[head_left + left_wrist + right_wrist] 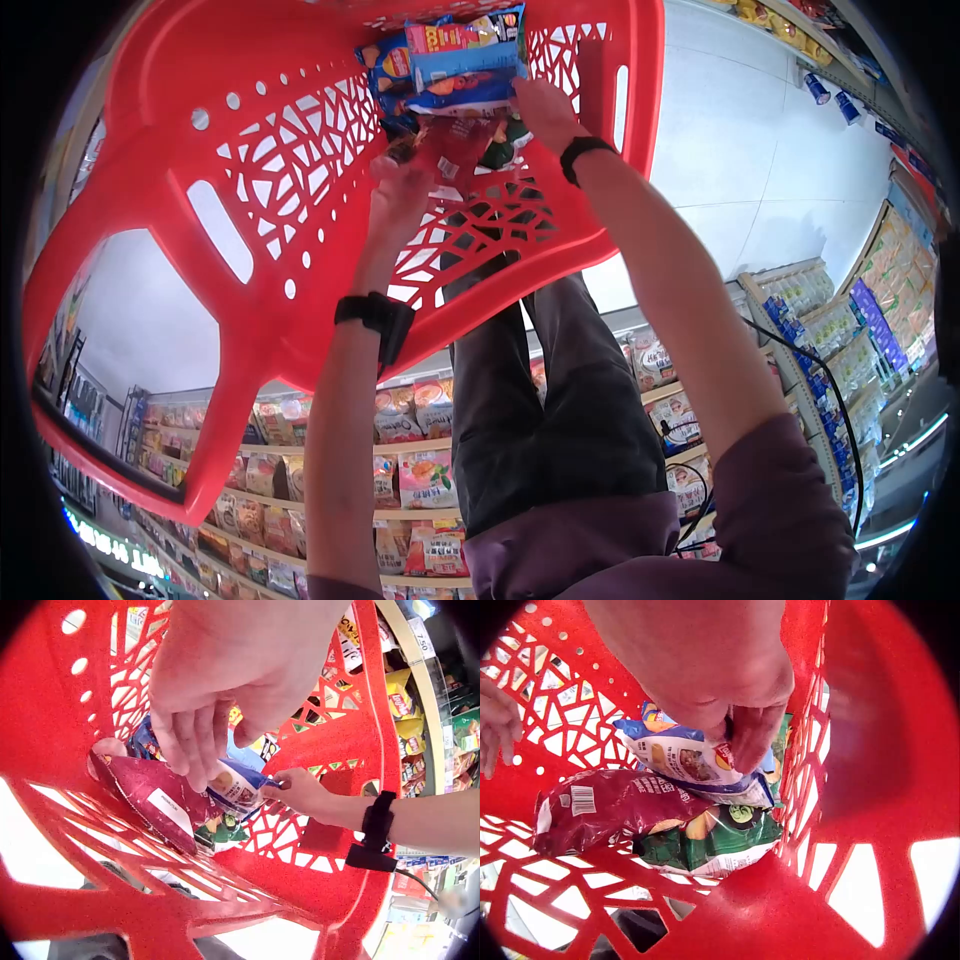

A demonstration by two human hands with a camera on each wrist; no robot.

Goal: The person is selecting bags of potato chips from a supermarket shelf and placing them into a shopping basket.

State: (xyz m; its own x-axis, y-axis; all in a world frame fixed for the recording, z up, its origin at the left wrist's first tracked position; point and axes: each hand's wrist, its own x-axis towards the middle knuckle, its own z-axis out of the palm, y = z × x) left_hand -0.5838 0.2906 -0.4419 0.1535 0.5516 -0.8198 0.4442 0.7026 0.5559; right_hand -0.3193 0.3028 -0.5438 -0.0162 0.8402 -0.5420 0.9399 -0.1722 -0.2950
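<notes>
Inside a red shopping basket (290, 60) my right hand (548, 108) pinches the edge of a blue and white chip bag (694, 761). That bag leans against other blue snack bags (455, 60) at the far wall. A dark red bag (615, 806) lies on the nearer side, partly over a green bag (705, 840). My left hand (225, 690) hovers over the dark red bag in the left wrist view, its fingers loosely bent and holding nothing. In the head view the left hand is beside the bags, near the basket's left side.
The basket's perforated walls and thick rim surround both hands, and its handle (215, 440) extends to the lower left. Shelves of packaged food (420, 480) stand behind my legs. Another shelf (409, 697) with yellow chip bags is on the right. A black cable (845, 400) trails by my right arm.
</notes>
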